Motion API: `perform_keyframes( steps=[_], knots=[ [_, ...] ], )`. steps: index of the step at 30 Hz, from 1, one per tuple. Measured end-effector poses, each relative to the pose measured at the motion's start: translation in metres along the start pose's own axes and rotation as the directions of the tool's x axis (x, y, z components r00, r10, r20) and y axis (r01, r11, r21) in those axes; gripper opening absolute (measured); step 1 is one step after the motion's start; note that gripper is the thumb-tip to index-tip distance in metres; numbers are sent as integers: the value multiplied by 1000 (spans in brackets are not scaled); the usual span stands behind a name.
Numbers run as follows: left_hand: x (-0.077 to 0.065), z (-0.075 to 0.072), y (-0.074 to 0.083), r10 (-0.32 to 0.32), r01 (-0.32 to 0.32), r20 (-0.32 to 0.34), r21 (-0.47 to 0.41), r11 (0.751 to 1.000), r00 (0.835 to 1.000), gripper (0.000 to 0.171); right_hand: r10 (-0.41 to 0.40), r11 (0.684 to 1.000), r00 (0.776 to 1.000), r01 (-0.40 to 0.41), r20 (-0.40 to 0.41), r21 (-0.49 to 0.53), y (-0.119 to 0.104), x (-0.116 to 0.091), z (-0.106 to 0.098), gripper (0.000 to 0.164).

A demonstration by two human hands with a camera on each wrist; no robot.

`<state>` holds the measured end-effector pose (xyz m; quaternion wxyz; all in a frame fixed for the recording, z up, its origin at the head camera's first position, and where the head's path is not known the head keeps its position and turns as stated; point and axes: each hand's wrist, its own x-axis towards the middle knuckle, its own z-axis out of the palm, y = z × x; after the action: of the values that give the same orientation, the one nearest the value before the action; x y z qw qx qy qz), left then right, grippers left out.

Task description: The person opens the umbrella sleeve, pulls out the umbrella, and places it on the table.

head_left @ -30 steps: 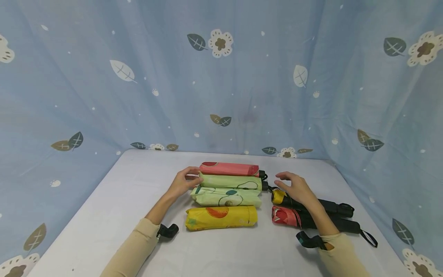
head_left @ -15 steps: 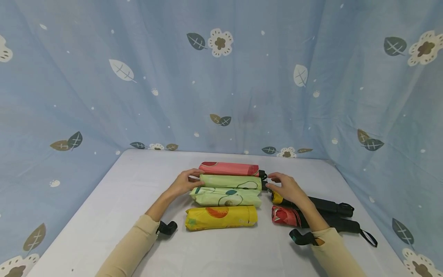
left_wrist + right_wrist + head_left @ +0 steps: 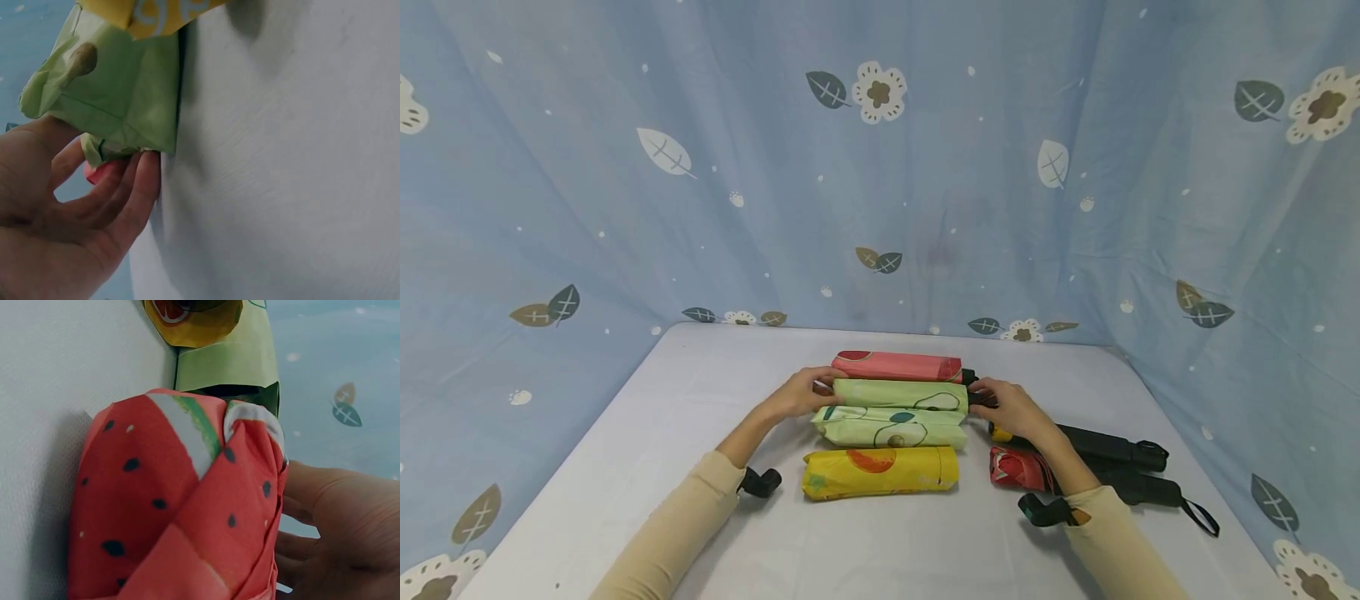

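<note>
Since the earlier frame, the right hand has come leftward to the black handle of the light-green umbrella, while the left hand has barely shifted at the umbrella's other end. Both hands now grasp this umbrella: the left one's finger and thumb curve round its left end, and the right one's go round the handle, though how firmly I cannot tell.

It lies crosswise on the table, between the pink watermelon umbrella behind and a paler avocado-print bundle in front. Doing this well probably means gripping both ends evenly, keeping the umbrella level, and not dragging its close neighbours askew. The handle looks firmer to hold than the fabric end, so the left fingers should pinch lightly to avoid bunching the cloth.

The light-green umbrella looks slim, straight and neatly wrapped, mostly plain, with an outlined avocado towards its right end.
</note>
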<state>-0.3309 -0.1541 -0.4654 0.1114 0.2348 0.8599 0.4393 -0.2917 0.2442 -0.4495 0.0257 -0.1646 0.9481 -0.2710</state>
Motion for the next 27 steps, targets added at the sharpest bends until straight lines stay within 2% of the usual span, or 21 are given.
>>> perform_keyframes(
  steps=[4,11,18,22,27],
  knots=[
    [3,-4,3,2,-4,38,60,998,999,47,9,1000,1000,-9,11,-23,-1,3,1,41],
    [8,-8,8,70,-81,87,128,989,994,42,42,997,999,-40,32,-68,-2,7,0,41],
    [10,-8,11,56,-78,115,196,978,992,44,51,993,998,-46,44,-110,-2,10,0,41],
    [13,-7,10,72,-98,123,219,971,990,45,54,990,998,-48,43,-131,-1,11,2,42],
    [13,-5,5,107,-129,102,234,964,989,45,41,990,998,-35,42,-139,1,10,4,42]
  ],
)
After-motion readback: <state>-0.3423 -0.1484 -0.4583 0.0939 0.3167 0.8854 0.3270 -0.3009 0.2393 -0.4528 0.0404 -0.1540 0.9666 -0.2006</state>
